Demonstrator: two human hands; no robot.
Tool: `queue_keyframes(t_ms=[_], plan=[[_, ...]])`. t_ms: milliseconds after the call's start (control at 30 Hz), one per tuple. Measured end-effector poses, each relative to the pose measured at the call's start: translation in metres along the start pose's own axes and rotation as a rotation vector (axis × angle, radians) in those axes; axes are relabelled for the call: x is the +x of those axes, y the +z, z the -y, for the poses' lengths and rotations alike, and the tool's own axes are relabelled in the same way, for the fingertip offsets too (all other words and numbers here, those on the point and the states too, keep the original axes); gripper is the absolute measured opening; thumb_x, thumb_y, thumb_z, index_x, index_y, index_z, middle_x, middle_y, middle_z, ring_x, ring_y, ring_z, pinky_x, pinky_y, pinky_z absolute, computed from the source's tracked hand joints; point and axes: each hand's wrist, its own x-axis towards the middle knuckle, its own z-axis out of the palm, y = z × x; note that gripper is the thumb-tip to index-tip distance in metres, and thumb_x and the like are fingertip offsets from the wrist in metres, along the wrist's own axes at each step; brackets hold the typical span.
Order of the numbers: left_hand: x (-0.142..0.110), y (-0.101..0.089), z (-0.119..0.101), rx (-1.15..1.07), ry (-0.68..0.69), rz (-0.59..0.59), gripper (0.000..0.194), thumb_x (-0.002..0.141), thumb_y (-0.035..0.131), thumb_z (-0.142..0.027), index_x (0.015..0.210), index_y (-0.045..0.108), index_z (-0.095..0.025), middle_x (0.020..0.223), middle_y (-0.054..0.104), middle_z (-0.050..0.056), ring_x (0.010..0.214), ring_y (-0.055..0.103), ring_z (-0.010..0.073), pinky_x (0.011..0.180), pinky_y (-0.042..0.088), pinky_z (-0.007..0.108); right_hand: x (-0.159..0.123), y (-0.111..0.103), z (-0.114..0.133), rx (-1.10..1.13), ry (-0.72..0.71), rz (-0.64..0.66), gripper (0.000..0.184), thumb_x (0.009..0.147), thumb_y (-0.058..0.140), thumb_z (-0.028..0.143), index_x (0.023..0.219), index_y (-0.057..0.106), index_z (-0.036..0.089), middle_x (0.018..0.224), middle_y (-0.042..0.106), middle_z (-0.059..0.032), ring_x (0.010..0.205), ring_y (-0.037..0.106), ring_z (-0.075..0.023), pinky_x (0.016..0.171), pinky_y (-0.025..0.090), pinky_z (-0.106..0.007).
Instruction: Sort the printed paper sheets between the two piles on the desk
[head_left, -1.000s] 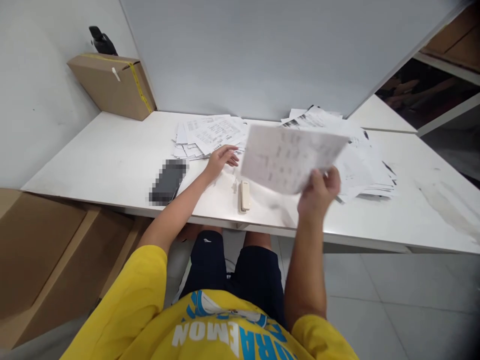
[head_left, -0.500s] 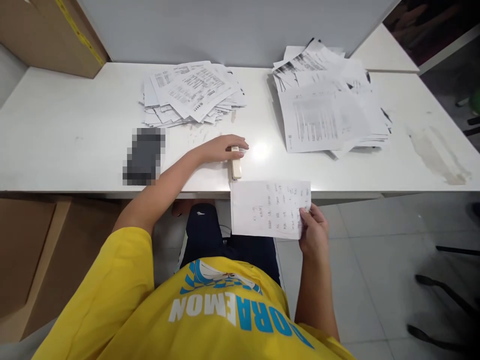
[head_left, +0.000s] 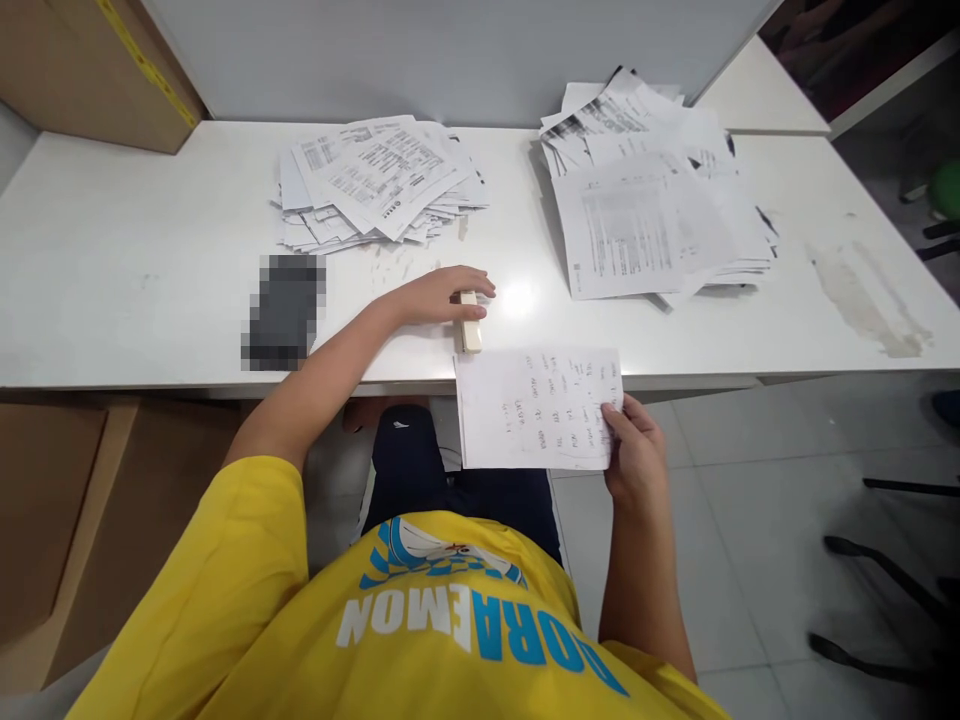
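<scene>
Handwritten paper point(head_left: 517, 410): had come down to the near end of the stapler point(head_left: 471, 339), putting one corner close against it; contact was unclear.
Left hand point(head_left: 439, 295): had moved onto the stapler, grasping its far end.
Right hand point(head_left: 637, 447): pinched the paper, right of the stapler.
Stapler: smooth, cream, narrow, blocky.
Paper piles point(head_left: 390, 180): loose, ragged-edged, beyond the stapler.

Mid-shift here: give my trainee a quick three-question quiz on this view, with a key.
1. Which hand is at the cream stapler?
2. True or false: the handwritten sheet lies on a paper pile.
3. Pick one. The yellow tape runs along:
A) the stapler
B) the cardboard box
C) the floor

Key:
1. The left hand.
2. False; the right hand holds it.
3. B
</scene>
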Motion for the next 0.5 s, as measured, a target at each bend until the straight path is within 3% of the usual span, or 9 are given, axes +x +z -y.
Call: queue_keyframes(t_ms=[100,300,500], plan=[[-0.002,-0.001,-0.002,-0.032,-0.011,0.020,0.056,0.094,0.053,-0.065,0.137,0.061,-0.030,0.159,0.049,0.004,0.156,0.030,0.0313,0.126,0.026,0.051,0.001,-0.002,0.001,0.009,0.020,0.003,0.042,0.065,0.085,0.042,0.099,0.075,0.020,0.101,0.078,-0.0073,0.090,0.074,-0.0253,0.076,0.062,-0.038],[-0.007,-0.003,-0.009,-0.088,-0.016,0.077,0.049,0.093,0.056,-0.063,0.128,0.065,-0.030,0.166,0.040,0.001,0.163,0.003,0.0293,0.129,0.018,0.053,0.002,-0.002,0.003,0.009,0.081,0.045,0.045,0.065,0.086,0.043,0.103,0.075,0.021,0.100,0.079,-0.0078,0.089,0.076,-0.0264,0.074,0.063,-0.038],[-0.010,-0.001,-0.020,-0.024,-0.007,0.089,0.039,0.098,0.050,-0.057,0.109,0.076,-0.030,0.173,0.021,-0.013,0.161,-0.017,0.0284,0.129,-0.014,0.053,0.005,0.003,0.009,0.034,0.125,0.052,0.045,0.062,0.086,0.040,0.101,0.076,0.021,0.097,0.079,-0.0079,0.089,0.076,-0.0280,0.072,0.064,-0.038]])
